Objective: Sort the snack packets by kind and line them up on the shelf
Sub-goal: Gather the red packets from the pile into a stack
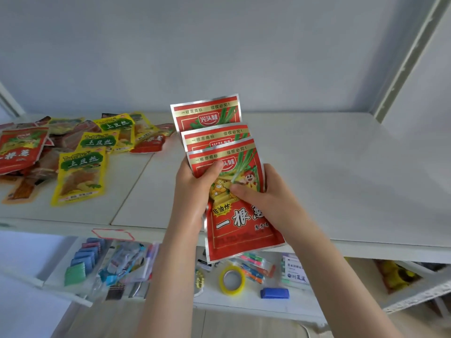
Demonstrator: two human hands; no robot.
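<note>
Three red snack packets with silver edges are fanned out, one stepped above the other, over the front of the white shelf. My left hand grips their left side with its thumb across the front packet. My right hand holds the right side, its thumb pressing on the front packet's picture. A mixed pile lies at the shelf's left: yellow packets, another red packet of the same kind, and brown and orange packets.
The shelf's right half is bare white board up to a white corner post. A lower shelf holds stationery: a yellow tape roll, a blue eraser-like block, pens and small coloured pads.
</note>
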